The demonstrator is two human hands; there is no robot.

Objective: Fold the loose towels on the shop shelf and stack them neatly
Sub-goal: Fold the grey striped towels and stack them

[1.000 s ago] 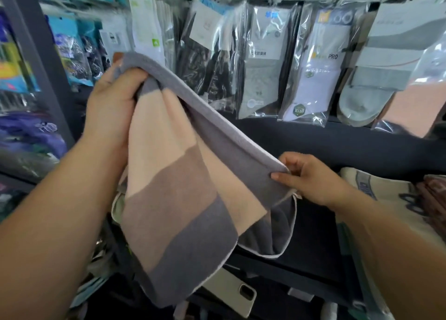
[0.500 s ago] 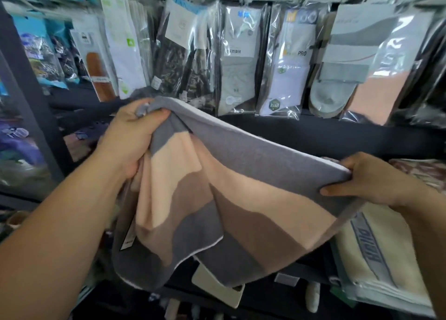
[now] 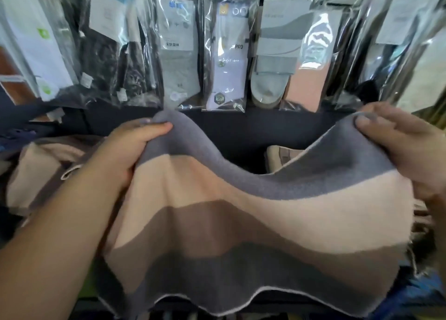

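Beneath hanging sock packs point(image 3: 225, 54), left hand point(image 3: 130, 148) and right hand point(image 3: 405, 148) grip a striped towel point(image 3: 241, 211) over the shelf point(image 3: 248, 136).

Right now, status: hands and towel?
Left hand, right hand each grip a top corner. Striped towel spread between them, top edge sagging. Loose towel lies behind left forearm.

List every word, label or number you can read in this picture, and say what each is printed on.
"PRO": on the white sock packet.
Chinese characters on the grey sock packet: too blurred to read.
Dark badge low on that white packet: too small.
Cards on the other hanging packets: unreadable.
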